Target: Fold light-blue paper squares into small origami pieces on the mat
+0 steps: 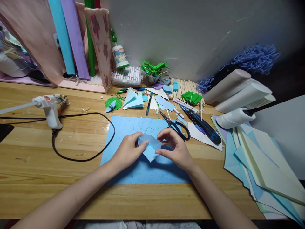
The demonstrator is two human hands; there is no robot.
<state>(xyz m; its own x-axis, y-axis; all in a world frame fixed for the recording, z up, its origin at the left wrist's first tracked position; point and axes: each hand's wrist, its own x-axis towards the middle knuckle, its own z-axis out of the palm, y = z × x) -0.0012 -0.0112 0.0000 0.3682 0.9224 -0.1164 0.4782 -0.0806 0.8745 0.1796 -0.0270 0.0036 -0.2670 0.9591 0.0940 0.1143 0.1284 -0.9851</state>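
Our blue paper [151, 154] is part-folded, not flat yet; left fingers [144, 145] pinch it, but we can't tell if right fingers [164, 153] grip.

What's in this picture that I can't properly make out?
Head view: left hand, some fingertips hidden behind the folded blue paper.
Head view: glue stick, far end cut off by the left edge.
Head view: black flat object, cut off by the left edge, so unidentifiable.
Head view: paper cup, pinkish markings too small to read.
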